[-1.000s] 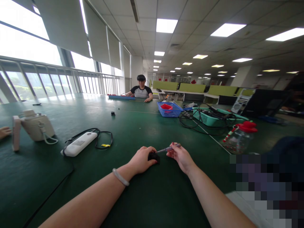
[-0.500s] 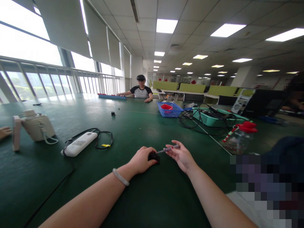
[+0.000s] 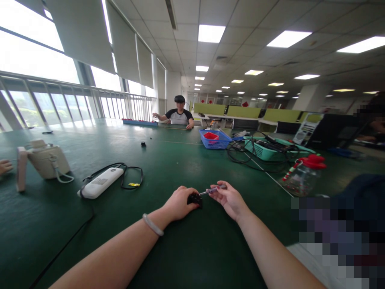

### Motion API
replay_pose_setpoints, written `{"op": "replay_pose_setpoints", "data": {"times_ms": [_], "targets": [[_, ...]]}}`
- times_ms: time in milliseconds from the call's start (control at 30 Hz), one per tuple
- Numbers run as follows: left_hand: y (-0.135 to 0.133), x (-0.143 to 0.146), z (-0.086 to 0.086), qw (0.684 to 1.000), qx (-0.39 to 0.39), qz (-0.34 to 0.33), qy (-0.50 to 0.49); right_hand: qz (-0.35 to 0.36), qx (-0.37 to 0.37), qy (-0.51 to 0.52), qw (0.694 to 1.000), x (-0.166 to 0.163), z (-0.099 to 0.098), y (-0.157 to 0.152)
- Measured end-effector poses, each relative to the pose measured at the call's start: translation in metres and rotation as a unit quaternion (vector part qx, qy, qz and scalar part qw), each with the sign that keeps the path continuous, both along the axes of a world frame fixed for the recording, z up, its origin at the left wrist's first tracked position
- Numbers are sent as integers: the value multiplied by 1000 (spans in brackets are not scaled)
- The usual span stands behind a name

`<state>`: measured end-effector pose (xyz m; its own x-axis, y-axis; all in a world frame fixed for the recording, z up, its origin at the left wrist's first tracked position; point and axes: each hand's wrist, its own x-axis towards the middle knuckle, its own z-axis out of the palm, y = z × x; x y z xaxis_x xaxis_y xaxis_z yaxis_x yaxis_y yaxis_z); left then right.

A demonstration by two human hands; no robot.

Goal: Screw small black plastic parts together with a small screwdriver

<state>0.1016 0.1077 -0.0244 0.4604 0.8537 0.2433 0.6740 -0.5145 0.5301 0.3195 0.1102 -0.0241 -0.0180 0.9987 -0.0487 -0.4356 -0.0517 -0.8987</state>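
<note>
My left hand (image 3: 179, 202) is closed over a small black part (image 3: 195, 199) and presses it onto the green table (image 3: 168, 168). A pale bracelet (image 3: 152, 224) sits on that wrist. My right hand (image 3: 229, 198) pinches a thin screwdriver (image 3: 213, 189) with a clear purple handle. Its metal tip points left and meets the black part. Most of the part is hidden under my fingers.
A white power strip (image 3: 100, 182) with a black cable lies to the left, beside a beige device (image 3: 45, 160). A blue basket (image 3: 217, 139), a teal basket of cables (image 3: 272, 149) and a red-lidded jar (image 3: 303, 173) stand right. A person sits at the far end.
My right hand's fingers, spread half a second ago, have drawn back together round the screwdriver handle. My left hand has stayed on the black part. The far person's arm has shifted.
</note>
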Motion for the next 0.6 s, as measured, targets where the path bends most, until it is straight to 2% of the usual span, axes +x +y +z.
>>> {"op": "replay_pose_setpoints", "data": {"times_ms": [167, 300, 467, 533, 600], "targets": [[-1, 1, 0, 1000, 2, -4, 6, -5, 0, -32, 999, -3, 1, -1], [-2, 1, 1, 1000, -3, 3, 9, -57, 69, -128, 988, -2, 0, 1], [0, 0, -1, 1000, 2, -3, 5, -174, 217, -279, 919, 4, 10, -6], [0, -1, -2, 1000, 7, -7, 6, -193, 244, -310, 898, 2, 17, -13], [0, -1, -3, 1000, 11, -11, 7, -187, 267, -312, 892, -3, 22, -21]]}}
